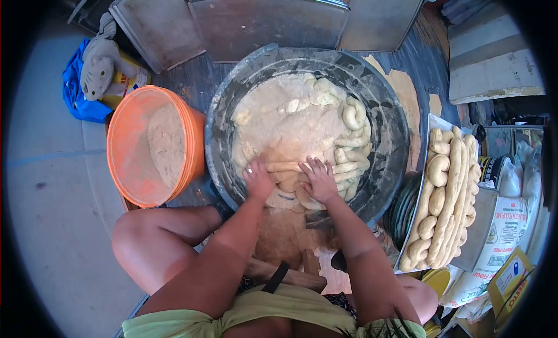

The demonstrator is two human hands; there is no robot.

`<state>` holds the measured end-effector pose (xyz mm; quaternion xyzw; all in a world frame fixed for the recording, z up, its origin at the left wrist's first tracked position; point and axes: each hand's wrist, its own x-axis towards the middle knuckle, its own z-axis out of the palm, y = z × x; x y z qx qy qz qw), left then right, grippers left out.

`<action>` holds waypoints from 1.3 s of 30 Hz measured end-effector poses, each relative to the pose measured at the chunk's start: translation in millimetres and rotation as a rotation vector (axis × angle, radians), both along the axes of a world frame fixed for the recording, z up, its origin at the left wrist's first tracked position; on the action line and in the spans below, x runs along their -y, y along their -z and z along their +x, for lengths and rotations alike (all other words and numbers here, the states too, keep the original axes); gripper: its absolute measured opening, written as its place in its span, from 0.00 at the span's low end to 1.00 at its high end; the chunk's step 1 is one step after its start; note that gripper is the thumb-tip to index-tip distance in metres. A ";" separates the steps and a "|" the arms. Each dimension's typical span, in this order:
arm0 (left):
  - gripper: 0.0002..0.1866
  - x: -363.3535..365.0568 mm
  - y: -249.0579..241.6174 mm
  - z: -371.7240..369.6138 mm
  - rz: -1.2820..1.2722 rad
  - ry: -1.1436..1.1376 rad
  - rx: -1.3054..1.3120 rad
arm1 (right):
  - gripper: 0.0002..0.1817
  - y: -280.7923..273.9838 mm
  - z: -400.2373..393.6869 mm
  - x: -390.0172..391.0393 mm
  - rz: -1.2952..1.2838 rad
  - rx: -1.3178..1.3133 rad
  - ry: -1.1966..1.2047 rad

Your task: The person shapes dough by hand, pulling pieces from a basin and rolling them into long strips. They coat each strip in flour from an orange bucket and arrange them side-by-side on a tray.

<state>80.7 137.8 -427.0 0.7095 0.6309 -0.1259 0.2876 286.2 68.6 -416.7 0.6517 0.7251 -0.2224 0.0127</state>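
Observation:
A strip of dough (283, 166) lies crosswise near the front of a big dark round basin (390, 126). My left hand (258, 180) rests at the strip's left end, fingers stretched out and pressing down. At the strip's right end my right hand (318, 178) lies with its fingers spread over the dough. Beneath both hands, pale brown powder (285, 126) covers the basin's bottom. Twisted and coiled dough pieces (353, 141) are gathered along the basin's right side, touching one another. What lies under my palms is hidden.
Left of the basin stands an orange bucket (122, 164) with brown powder inside. On the right, a tray (407, 239) bears several long and coiled dough pieces. Flour sacks (494, 239) stand beyond it. Metal sheets (267, 27) lean behind the basin.

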 end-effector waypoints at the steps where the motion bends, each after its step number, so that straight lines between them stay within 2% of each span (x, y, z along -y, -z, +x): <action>1: 0.46 -11.7 7.4 -3.6 -0.005 0.002 0.005 | 0.37 3.9 4.7 6.1 0.060 -0.040 0.015; 2: 0.47 -21.9 18.4 -10.4 0.104 -0.009 -0.050 | 0.37 5.0 7.3 9.4 0.051 -0.037 0.020; 3: 0.47 -25.6 20.9 -14.7 0.216 -0.018 -0.106 | 0.34 3.3 9.7 6.3 0.079 -0.104 0.126; 4: 0.47 -24.3 21.5 -17.9 0.215 -0.012 -0.104 | 0.32 1.0 11.0 1.4 0.113 -0.172 0.232; 5: 0.48 -24.1 21.2 -21.4 0.120 0.002 -0.127 | 0.24 -2.7 9.8 -1.7 0.165 -0.191 0.331; 7: 0.48 -29.4 -3.0 -15.3 0.038 0.012 -0.148 | 0.24 -5.4 3.0 -13.2 0.080 -0.189 0.408; 9: 0.48 -29.1 -41.5 7.0 -0.062 0.173 -0.300 | 0.23 -8.5 -3.9 -28.6 -0.008 -0.185 0.483; 10: 0.48 -29.3 -45.5 16.8 -0.057 0.176 -0.297 | 0.21 -13.5 -7.3 -40.0 0.062 -0.483 0.501; 11: 0.41 -31.0 -46.5 27.3 0.083 0.184 0.139 | 0.19 -17.8 -9.6 -51.2 0.130 -0.780 0.512; 12: 0.35 -32.9 -47.4 34.1 0.212 0.184 0.575 | 0.20 -31.9 -13.8 -64.3 0.087 -0.965 0.522; 13: 0.29 -46.5 -48.6 37.8 0.054 0.046 0.661 | 0.21 -48.7 -15.5 -74.3 0.036 -1.152 0.535; 14: 0.23 -64.3 -51.0 38.8 -0.107 -0.098 0.740 | 0.21 -60.8 -11.0 -79.1 0.023 -1.151 0.547; 16: 0.17 -94.0 -64.4 26.4 0.187 -0.274 0.828 | 0.20 -78.8 5.5 -95.9 0.166 -1.199 0.679; 17: 0.19 -110.3 -82.7 14.9 0.199 -0.283 0.637 | 0.20 -70.7 21.4 -99.9 0.172 -1.198 0.675; 18: 0.21 -121.8 -96.4 4.6 0.210 -0.289 0.445 | 0.22 -51.0 41.2 -99.9 0.275 -1.034 0.755; 19: 0.21 -124.8 -97.4 -1.5 0.214 -0.287 0.444 | 0.24 -30.0 50.3 -98.7 0.373 -0.867 0.832; 20: 0.26 -126.2 -97.3 -6.8 0.203 -0.136 0.231 | 0.24 -7.9 47.6 -95.1 0.376 -0.871 0.831; 21: 0.31 -126.1 -95.8 -9.5 0.188 0.015 0.016 | 0.27 15.0 42.5 -86.0 0.386 -0.593 0.851; 22: 0.31 -123.9 -82.1 -9.1 0.189 0.016 0.014 | 0.31 13.0 33.7 -77.2 0.390 -0.312 0.861; 24: 0.43 -114.5 -41.0 -3.7 0.274 0.151 0.142 | 0.36 -2.5 -4.4 -50.8 -0.075 -0.002 0.517; 26: 0.42 -100.1 -30.7 8.6 0.307 0.320 0.287 | 0.39 16.8 -40.3 -11.8 0.057 -0.025 0.320; 27: 0.42 -87.6 -18.2 9.6 0.301 0.318 0.289 | 0.39 12.7 -48.2 4.7 0.052 -0.022 0.319; 29: 0.42 -55.8 10.6 3.9 0.434 0.541 0.090 | 0.41 -1.8 -57.9 23.7 -0.043 0.050 0.063; 30: 0.42 -45.7 15.8 -3.1 0.442 0.541 0.090 | 0.41 3.6 -51.0 23.5 -0.035 0.052 0.063; 32: 0.38 -29.0 21.2 -19.7 0.402 0.489 0.083 | 0.43 23.2 -29.7 27.2 -0.084 -0.054 0.174; 33: 0.38 -23.4 22.8 -22.4 0.411 0.498 0.079 | 0.39 9.1 -29.4 27.7 0.050 0.096 0.427; 34: 0.37 -17.4 22.9 -21.7 0.330 0.483 0.002 | 0.39 -2.8 -24.9 24.6 0.058 0.092 0.437; 36: 0.36 -2.8 15.7 -14.0 0.257 0.472 -0.070 | 0.31 -18.4 -8.9 12.7 -0.123 -0.024 0.608; 37: 0.34 3.1 3.6 -3.8 0.377 0.437 0.065 | 0.22 -13.8 -4.0 7.2 -0.074 0.036 0.480; 38: 0.33 8.2 -4.4 6.2 0.491 0.400 0.205 | 0.20 -9.5 -3.1 3.5 -0.055 -0.251 0.577; 39: 0.33 10.1 -7.4 16.9 0.496 0.412 0.220 | 0.18 -11.2 -7.3 -2.1 -0.032 -0.540 0.666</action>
